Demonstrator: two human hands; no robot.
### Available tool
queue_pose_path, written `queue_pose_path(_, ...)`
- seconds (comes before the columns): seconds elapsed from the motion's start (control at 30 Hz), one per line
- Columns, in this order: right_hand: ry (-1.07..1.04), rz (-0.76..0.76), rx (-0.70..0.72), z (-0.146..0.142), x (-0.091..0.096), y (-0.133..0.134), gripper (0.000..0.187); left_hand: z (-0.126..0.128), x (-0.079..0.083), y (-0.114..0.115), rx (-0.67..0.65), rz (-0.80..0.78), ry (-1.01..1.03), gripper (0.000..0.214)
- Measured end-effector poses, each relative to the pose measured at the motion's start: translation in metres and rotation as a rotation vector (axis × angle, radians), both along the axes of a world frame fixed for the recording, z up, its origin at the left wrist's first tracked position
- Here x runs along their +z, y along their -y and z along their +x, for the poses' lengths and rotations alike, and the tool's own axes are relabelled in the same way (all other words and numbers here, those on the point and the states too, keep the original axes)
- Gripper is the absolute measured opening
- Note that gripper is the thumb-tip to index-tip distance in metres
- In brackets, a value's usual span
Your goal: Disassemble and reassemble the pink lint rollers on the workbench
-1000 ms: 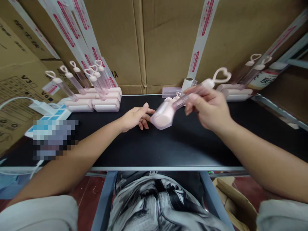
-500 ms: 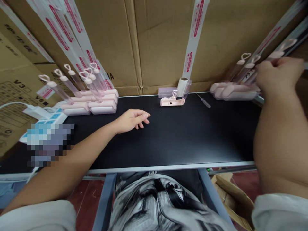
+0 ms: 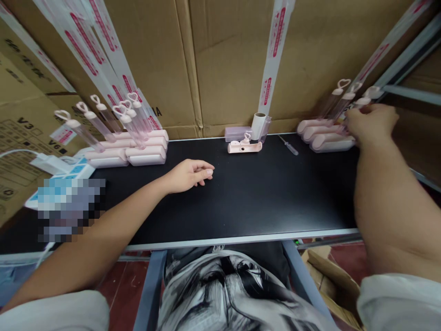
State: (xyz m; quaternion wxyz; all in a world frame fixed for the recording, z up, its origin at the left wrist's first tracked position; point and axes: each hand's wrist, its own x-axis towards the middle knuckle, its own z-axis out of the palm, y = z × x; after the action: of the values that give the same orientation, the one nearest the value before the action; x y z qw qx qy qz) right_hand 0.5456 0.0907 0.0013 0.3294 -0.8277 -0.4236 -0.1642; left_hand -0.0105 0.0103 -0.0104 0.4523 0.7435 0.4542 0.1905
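My right hand is closed around the upright clear handle of a pink lint roller at the right end of the table. The roller's heart-shaped loop shows above my fingers, and its covered head lies on the black surface beside two similar lint rollers. My left hand rests empty on the table, its fingers loosely bent. Beyond it lies a pink roller holder part with a small heart-loop piece on it, next to a clear plastic cover and a white paper roll.
Several finished-looking lint rollers stand at the left. A screwdriver lies toward the right back. At the left edge sit a power strip with a cable and a blurred-out object. Cardboard boxes wall the back.
My right hand has come left and lower with the lint roller, which now sits in line with the other two. My left hand has hardly moved. The view has shifted slightly.
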Motion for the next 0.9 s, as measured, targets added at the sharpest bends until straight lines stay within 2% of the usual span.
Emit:
queue_pose_path(0.07, -0.167, 0.108, -0.152, -0.012, 0.014, 0.009, 0.039, 0.001, 0.001, 0.001, 0.002, -0.005, -0.005, 0.060)
queue_pose_path(0.13, -0.138, 0.316, -0.222, -0.029, 0.029, 0.016, 0.037, 0.001, 0.002, 0.002, 0.001, -0.008, -0.007, 0.059)
queue_pose_path(0.2, -0.084, 0.544, -0.107, -0.052, 0.038, 0.019, 0.029, 0.001, 0.002, 0.001, -0.004, -0.009, -0.009, 0.059)
queue_pose_path(0.23, -0.129, 0.644, 0.048, -0.065, 0.038, 0.018, 0.028, 0.001, 0.001, 0.001, -0.008, -0.008, -0.009, 0.058)
queue_pose_path(0.27, -0.274, 0.707, 0.213, -0.079, 0.035, 0.015, 0.027, 0.001, 0.001, 0.001, -0.012, -0.006, -0.010, 0.058)
queue_pose_path(0.33, -0.583, 0.633, 0.599, -0.106, 0.021, 0.005, 0.015, 0.001, 0.000, 0.001, -0.015, -0.004, -0.010, 0.058)
queue_pose_path(0.37, -0.713, 0.565, 0.712, -0.116, 0.011, -0.001, 0.012, 0.001, 0.000, 0.001, -0.014, -0.002, -0.011, 0.059)
queue_pose_path(0.43, -0.970, 0.403, 0.759, -0.127, -0.012, -0.011, 0.014, 0.001, 0.000, 0.001, -0.015, -0.002, -0.014, 0.060)
queue_pose_path(0.57, -1.114, 0.236, 0.722, -0.113, -0.047, -0.024, 0.010, 0.000, 0.000, 0.001, -0.031, 0.004, -0.022, 0.059)
queue_pose_path(0.63, -1.112, 0.169, 0.683, -0.099, -0.055, -0.029, 0.006, 0.000, -0.001, 0.001, -0.036, 0.006, -0.023, 0.059)
queue_pose_path(0.73, -1.003, 0.106, 0.665, -0.084, -0.059, -0.037, 0.007, 0.000, -0.001, 0.000, -0.038, 0.005, -0.018, 0.058)
queue_pose_path(0.9, -0.725, 0.135, 0.742, -0.074, -0.060, -0.045, 0.020, -0.001, 0.000, 0.000, -0.037, -0.003, -0.032, 0.058)
